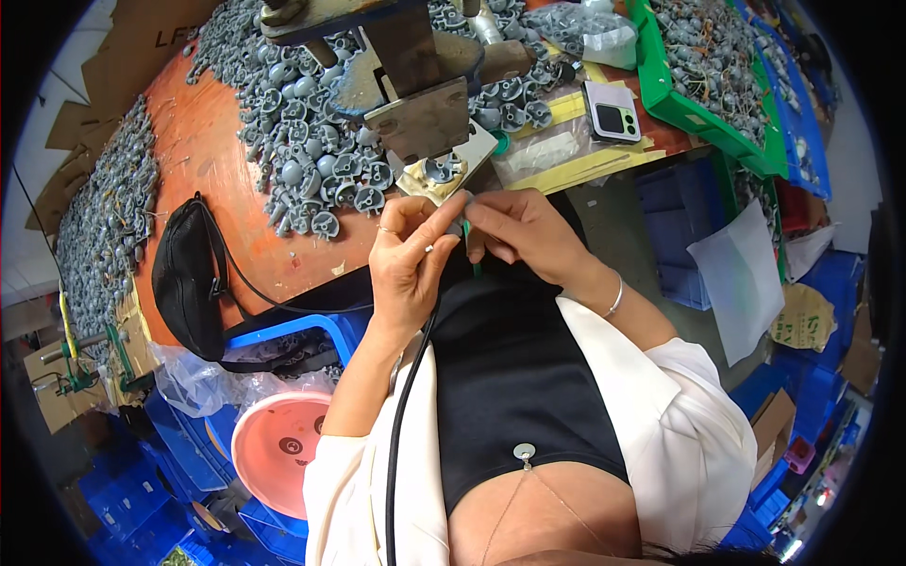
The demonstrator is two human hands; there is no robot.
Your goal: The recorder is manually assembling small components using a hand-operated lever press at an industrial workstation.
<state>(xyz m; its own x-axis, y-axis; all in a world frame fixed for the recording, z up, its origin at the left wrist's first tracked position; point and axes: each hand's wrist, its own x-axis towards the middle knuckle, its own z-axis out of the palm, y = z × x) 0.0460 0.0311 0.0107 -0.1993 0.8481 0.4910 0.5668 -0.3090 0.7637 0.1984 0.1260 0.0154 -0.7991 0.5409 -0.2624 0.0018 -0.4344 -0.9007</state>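
Note:
My left hand (408,259) and my right hand (528,234) meet at the near table edge, fingertips pinched together. A small grey piece shows in part between them; the fingers hide most of it. A small white bit sits at the left fingers. Just beyond the fingertips stands a press with a metal block (420,124). Under the block, a grey plastic part (439,171) rests in a cream-coloured holder (415,181). A heap of grey cup-shaped plastic parts (302,141) spreads to the left of the press.
A black pouch (187,278) lies at the table's left edge, by a black cable. On the right are a phone (612,111) and a green crate (698,115) of grey parts. A pink basin (274,443) and blue crates (675,236) stand below table height.

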